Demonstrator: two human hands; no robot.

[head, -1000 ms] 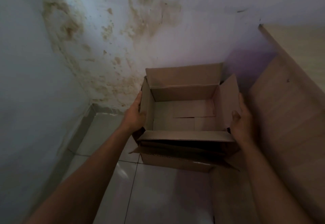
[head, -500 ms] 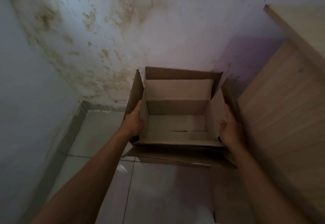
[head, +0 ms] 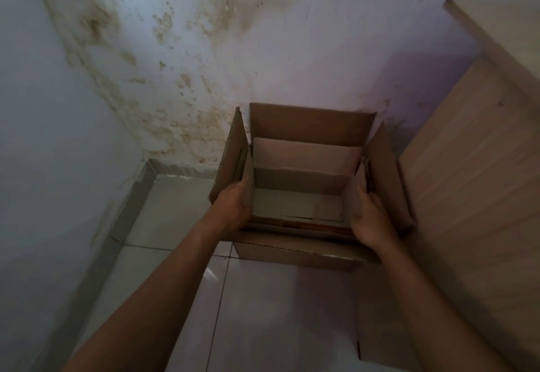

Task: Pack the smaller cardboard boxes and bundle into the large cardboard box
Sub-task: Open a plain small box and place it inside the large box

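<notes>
A large brown cardboard box (head: 309, 126) stands open on the tiled floor against the stained wall, its four flaps spread out and its inside bare. My left hand (head: 233, 205) grips the box's left wall at the rim, thumb inside. On the right wall, near the front corner, my right hand (head: 371, 219) holds the box with the fingers wrapped over the edge. No smaller boxes or bundle are in view.
A white wall with brown damp stains (head: 175, 79) rises behind the box and meets another wall at the left corner. A light wooden cabinet side (head: 467, 167) stands close on the right. Glossy white floor tiles (head: 277, 313) stretch toward me.
The box has come down and away from me toward the wall, with both hands still on its sides. The left and right flaps now stand more upright.
</notes>
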